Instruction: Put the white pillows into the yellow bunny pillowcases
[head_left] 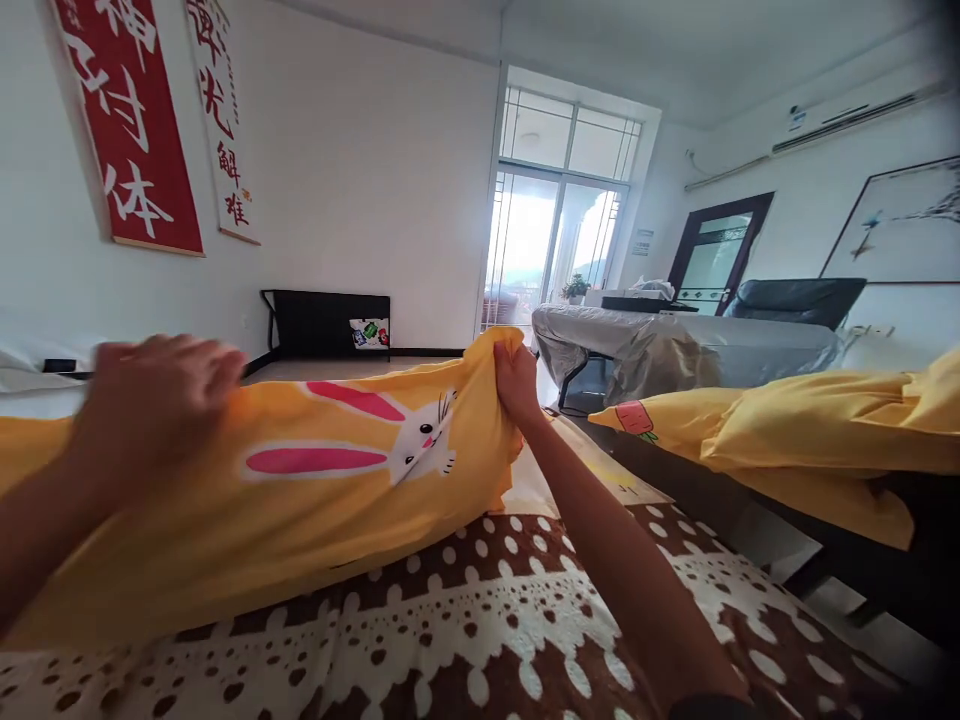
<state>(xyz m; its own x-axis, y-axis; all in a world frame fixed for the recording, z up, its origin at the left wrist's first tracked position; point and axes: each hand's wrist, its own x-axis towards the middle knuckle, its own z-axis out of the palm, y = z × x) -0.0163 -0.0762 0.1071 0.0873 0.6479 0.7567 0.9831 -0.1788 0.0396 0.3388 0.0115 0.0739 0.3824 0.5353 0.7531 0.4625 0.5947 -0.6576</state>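
Note:
A yellow pillow (300, 500) with a white rabbit and pink ears printed on it lies across a brown blanket with white dots (480, 620). My right hand (516, 380) is closed on the pillow's far corner, pinching the yellow fabric. My left hand (154, 400) is on the pillow's top edge at the left; it is blurred, with fingers curled over the fabric.
A second yellow pillow (787, 430) with a carrot print lies on a dark bench at the right. A table under a grey cover (675, 350) and a dark chair (795, 300) stand behind. A black rack (322, 322) sits by the white wall; a glass balcony door (555, 250) is at the back.

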